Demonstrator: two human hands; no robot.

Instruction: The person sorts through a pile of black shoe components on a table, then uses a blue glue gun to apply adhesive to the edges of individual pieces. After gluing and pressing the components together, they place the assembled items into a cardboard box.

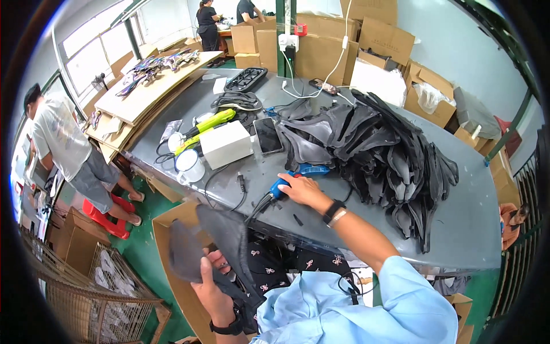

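My left hand [213, 286] grips a dark grey, curved, moulded piece [224, 232], held low at the front edge of the table above an open cardboard box. Part of this piece is smeared by motion. On the tabletop, my right hand [302, 190] is closed over a blue corded hand tool [279, 187]; its dark cable runs off the near edge, and my fingers hide part of its body. Right of that hand lies a big heap of similar dark grey moulded pieces [366, 143].
A white box [226, 144], a phone [267, 136], a yellow-green tool [215, 121], a tape roll [189, 166] and a loose plug [241, 182] sit left on the grey table [464, 212]. The open cardboard box [162, 229] stands below. One person [69, 137] stands at left; others work behind.
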